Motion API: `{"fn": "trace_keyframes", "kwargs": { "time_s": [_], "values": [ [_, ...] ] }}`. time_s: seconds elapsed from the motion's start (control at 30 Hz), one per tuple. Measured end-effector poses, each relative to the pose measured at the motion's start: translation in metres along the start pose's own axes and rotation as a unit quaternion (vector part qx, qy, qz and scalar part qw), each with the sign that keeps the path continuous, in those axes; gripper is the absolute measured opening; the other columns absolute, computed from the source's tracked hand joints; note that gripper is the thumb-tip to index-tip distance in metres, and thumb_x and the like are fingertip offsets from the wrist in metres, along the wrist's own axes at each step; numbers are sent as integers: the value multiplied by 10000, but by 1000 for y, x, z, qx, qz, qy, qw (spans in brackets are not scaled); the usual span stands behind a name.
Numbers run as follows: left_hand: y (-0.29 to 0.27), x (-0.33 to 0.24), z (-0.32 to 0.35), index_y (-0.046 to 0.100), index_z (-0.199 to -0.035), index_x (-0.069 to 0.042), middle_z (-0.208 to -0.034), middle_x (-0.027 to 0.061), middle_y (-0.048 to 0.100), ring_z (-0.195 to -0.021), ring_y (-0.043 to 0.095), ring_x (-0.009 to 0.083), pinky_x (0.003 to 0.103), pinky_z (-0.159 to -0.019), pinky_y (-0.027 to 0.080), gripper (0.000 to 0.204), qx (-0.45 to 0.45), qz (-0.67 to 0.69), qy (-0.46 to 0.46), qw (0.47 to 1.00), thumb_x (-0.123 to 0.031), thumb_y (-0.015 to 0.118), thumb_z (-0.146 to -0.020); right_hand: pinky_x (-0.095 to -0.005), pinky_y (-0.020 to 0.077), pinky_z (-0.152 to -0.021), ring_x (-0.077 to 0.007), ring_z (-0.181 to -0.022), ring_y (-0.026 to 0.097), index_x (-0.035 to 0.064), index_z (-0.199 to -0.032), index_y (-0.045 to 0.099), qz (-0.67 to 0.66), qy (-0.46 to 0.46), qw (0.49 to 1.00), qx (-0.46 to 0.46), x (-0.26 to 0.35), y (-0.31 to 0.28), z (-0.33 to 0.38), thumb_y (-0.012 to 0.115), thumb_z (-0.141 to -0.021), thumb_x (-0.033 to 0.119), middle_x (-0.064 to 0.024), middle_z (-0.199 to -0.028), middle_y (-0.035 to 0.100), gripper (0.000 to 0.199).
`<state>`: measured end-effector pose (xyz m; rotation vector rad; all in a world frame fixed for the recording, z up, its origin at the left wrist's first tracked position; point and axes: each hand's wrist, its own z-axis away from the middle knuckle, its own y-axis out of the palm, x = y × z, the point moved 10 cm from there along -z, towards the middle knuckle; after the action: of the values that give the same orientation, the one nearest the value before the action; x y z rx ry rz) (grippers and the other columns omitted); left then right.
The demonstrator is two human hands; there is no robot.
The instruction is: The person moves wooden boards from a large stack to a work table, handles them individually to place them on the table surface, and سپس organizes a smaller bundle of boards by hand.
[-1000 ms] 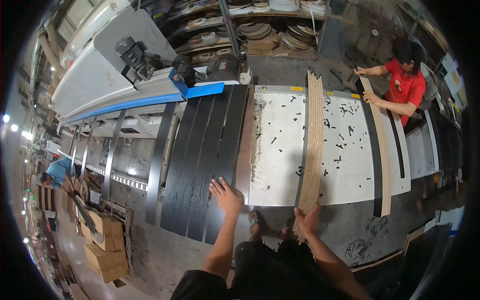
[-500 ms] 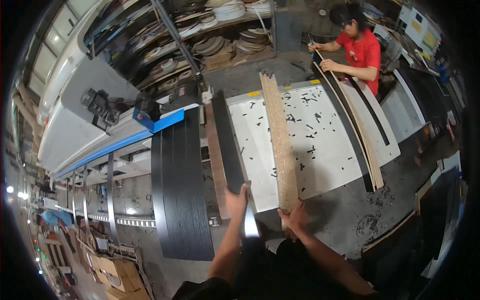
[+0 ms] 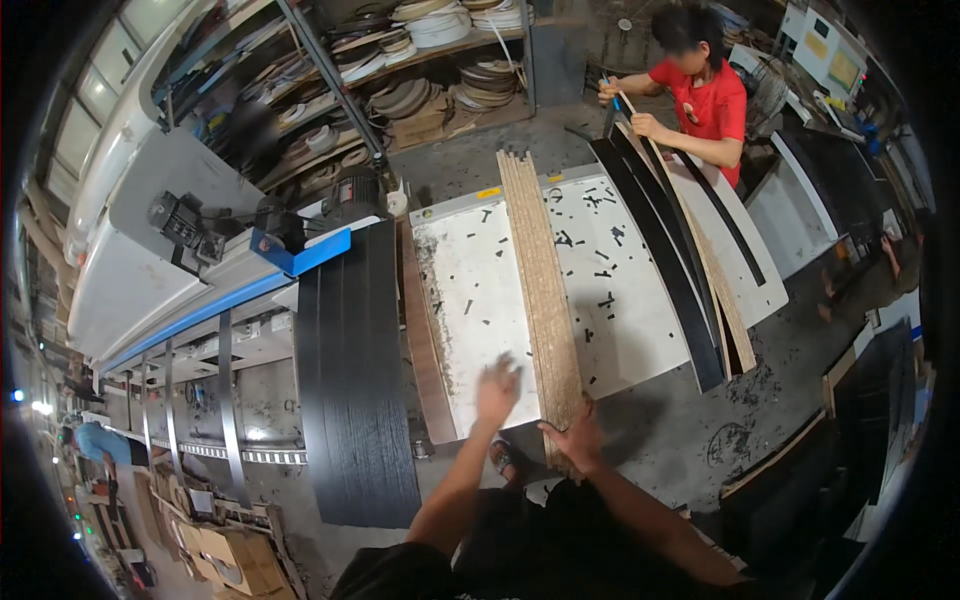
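A stack of long particle-board strips (image 3: 545, 290) stands on edge on a white work table (image 3: 480, 300) flecked with dark scraps. My right hand (image 3: 575, 437) grips the near end of that stack at the table's front edge. Blurred, my left hand (image 3: 497, 388) hovers open over the white top, just left of the stack, holding nothing. Several black panels (image 3: 350, 370) lie side by side on the conveyor to the left, with a brown strip (image 3: 420, 340) between them and the table.
A person in a red shirt (image 3: 705, 95) at the table's far right handles long black and wood strips (image 3: 670, 250). A grey edge-banding machine (image 3: 170, 260) with a blue guard stands at left. Shelves with coiled banding (image 3: 430, 60) line the back. Cardboard boxes (image 3: 225, 555) sit at lower left.
My left hand has left the black panels and moved right over the white table. My right hand stays on the strip stack's near end. The view has shifted.
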<state>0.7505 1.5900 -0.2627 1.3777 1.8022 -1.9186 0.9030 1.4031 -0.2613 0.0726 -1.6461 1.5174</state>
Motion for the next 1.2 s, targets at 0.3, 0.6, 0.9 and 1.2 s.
{"fn": "trace_keyframes", "kwargs": {
  "time_s": [0.3,0.6,0.9,1.2],
  "values": [
    [-199,179,150,145,-1670,44,-1724,342,97,-1580,90,566,627,-1289,106,1289,-59,-298,-430,850,-601,839,-796,-574,550,-955,-520,-1213,610,-98,-1506,314,0,15,999,28,3,1,-6,844,-784,643,-352,-1407,500,1162],
    [-133,113,105,258,-1622,90,-1676,406,170,-1552,142,605,637,-1298,78,971,-106,-286,-217,927,-358,730,-902,-551,528,-1012,-514,-1262,581,-105,-1528,287,12,33,999,21,-8,7,0,821,-787,680,-343,-1452,480,1204],
    [-163,153,107,446,-1474,63,-1370,281,640,-1263,634,437,524,-1105,456,1097,-116,-142,-415,891,-462,951,-654,-555,570,-941,-496,-1149,667,-77,-1502,336,24,41,998,32,-1,1,-4,844,-765,660,-336,-1475,487,1160],
    [-66,51,2,550,-1396,18,-1226,246,724,-1167,686,454,528,-996,528,952,-98,-58,-364,924,-538,918,-716,-531,565,-937,-473,-1221,612,-33,-1454,404,-32,31,999,-19,-11,-15,-2,879,-752,607,-288,-1401,532,1062]
  ]
}}
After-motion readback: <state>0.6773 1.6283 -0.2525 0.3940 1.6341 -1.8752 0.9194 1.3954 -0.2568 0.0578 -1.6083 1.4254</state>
